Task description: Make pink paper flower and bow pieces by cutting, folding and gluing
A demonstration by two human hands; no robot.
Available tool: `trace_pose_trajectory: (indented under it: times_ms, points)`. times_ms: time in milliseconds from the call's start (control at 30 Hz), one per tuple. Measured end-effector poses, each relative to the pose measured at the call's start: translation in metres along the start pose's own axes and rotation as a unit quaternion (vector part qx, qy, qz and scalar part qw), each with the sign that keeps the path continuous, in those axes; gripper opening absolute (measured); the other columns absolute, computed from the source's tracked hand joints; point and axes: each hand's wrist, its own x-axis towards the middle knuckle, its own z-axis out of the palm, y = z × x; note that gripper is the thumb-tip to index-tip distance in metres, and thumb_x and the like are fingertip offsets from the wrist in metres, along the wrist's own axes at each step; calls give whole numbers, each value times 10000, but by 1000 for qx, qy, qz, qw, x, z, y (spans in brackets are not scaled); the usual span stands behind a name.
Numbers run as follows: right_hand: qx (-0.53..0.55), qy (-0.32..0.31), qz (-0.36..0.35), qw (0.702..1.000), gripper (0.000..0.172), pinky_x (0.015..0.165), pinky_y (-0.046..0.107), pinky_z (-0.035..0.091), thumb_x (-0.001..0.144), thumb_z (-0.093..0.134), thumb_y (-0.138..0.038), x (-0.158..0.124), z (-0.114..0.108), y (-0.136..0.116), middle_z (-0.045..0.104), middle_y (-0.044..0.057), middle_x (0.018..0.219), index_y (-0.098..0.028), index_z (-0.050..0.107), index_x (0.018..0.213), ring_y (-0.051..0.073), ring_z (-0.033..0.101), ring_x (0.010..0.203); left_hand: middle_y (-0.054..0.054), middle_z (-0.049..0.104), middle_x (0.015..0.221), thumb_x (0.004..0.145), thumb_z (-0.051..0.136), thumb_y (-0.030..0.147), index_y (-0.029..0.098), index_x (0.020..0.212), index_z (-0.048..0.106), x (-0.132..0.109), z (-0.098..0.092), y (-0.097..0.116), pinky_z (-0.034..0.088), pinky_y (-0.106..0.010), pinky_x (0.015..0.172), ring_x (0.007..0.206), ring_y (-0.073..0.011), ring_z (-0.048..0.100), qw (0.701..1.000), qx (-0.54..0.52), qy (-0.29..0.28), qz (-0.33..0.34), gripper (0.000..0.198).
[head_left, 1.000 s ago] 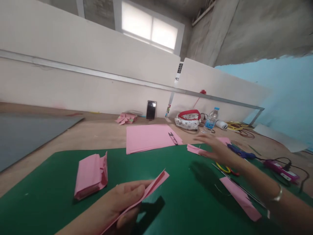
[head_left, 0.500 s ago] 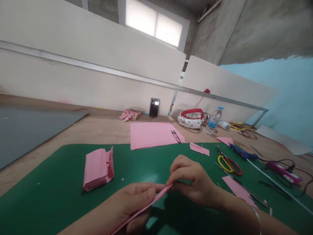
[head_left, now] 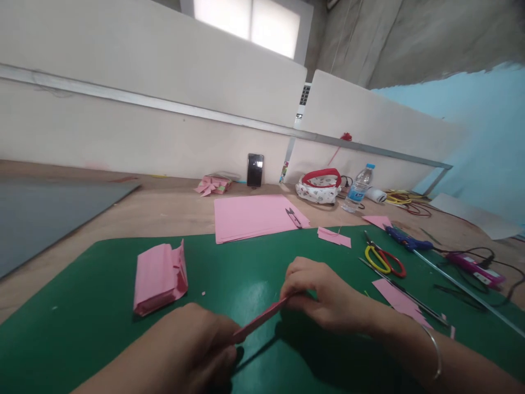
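A narrow folded pink paper strip [head_left: 260, 318] is held edge-on above the green cutting mat [head_left: 102, 306]. My left hand [head_left: 192, 350] grips its near end with fingers closed. My right hand [head_left: 324, 295] pinches its far end between thumb and fingers. A folded pink paper bundle [head_left: 159, 278] lies on the mat to the left of my hands.
A stack of pink sheets [head_left: 254, 216] with small snips [head_left: 293, 217] lies beyond the mat. Scissors with yellow and red handles [head_left: 385, 260], pink scraps [head_left: 400, 301], a blue glue gun [head_left: 406, 241] and cables lie at right. A water bottle [head_left: 357, 189], pouch [head_left: 318, 191] and phone [head_left: 255, 170] stand by the wall.
My right hand came back from reaching out over the right of the mat and pinched the strip's far end. The strip has turned from flat to edge-on.
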Motion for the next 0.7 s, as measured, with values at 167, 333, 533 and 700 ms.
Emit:
trace_pose_trajectory:
  times_ms: [167, 333, 533, 700]
  points:
    - [-108, 9, -35, 994, 212, 665, 276, 350, 700, 757, -281, 0, 16, -3, 644, 26, 820, -168, 663, 853, 159, 524, 772, -44, 605, 585, 867, 299, 390, 183, 663, 623, 2, 0, 11, 246, -247, 453, 477, -135, 445, 989, 143, 16, -38, 435]
    - [-231, 45, -112, 965, 115, 588, 302, 230, 808, 628, -203, 0, 35, -15, 623, -16, 630, -175, 625, 697, 135, 449, 643, -69, 689, 652, 856, 310, 332, 207, 695, 657, 9, 12, 24, 190, -281, 447, 513, -177, 519, 966, 256, 19, -39, 403]
    - [-152, 37, -91, 983, 110, 632, 299, 284, 794, 662, -242, -4, 23, -4, 656, -29, 602, -201, 669, 692, 132, 501, 649, -32, 670, 583, 795, 413, 290, 251, 633, 633, 8, 17, 12, 172, -290, 422, 470, -179, 532, 966, 253, 51, -35, 276]
    - [-80, 34, -64, 994, 67, 661, 248, 384, 785, 677, -191, -6, 10, 5, 687, -10, 639, -175, 698, 723, 118, 577, 626, -15, 584, 495, 773, 468, 342, 256, 641, 642, 7, 15, -6, 331, -260, 498, 520, -181, 548, 987, 102, 124, 3, 234]
